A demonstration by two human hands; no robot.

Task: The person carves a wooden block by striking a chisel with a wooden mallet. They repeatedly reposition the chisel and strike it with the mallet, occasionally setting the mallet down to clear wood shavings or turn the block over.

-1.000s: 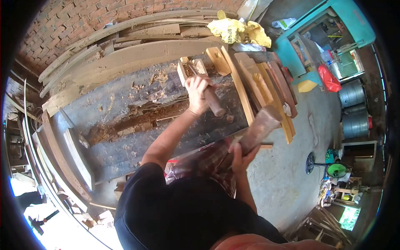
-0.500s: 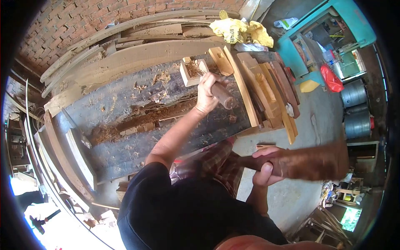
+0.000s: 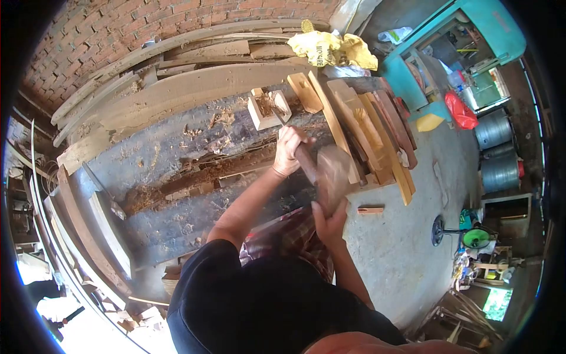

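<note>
My left hand (image 3: 287, 148) is closed around a wooden-handled chisel (image 3: 305, 163), its blade pointing down into the recess of a pale wooden block (image 3: 266, 118). Wood chips lie in that recess. Below and to the right, my right hand (image 3: 330, 224) grips a wooden mallet (image 3: 333, 171), blurred by motion. Its head is right at the butt end of the chisel handle. The block stands on a dark, worn workbench (image 3: 165, 236) strewn with shavings.
Several wooden boards (image 3: 359, 121) lie side by side at the bench's right end. Long curved planks (image 3: 177, 88) line the brick wall behind. A yellow bag (image 3: 318, 47) rests at the back. On the right are a teal cabinet (image 3: 504, 29), metal drums (image 3: 497, 153) and a green fan (image 3: 475, 238).
The mallet has swung in from the far right to the chisel's butt end, my right hand moving left and up with it. My left hand stays at the block with the chisel.
</note>
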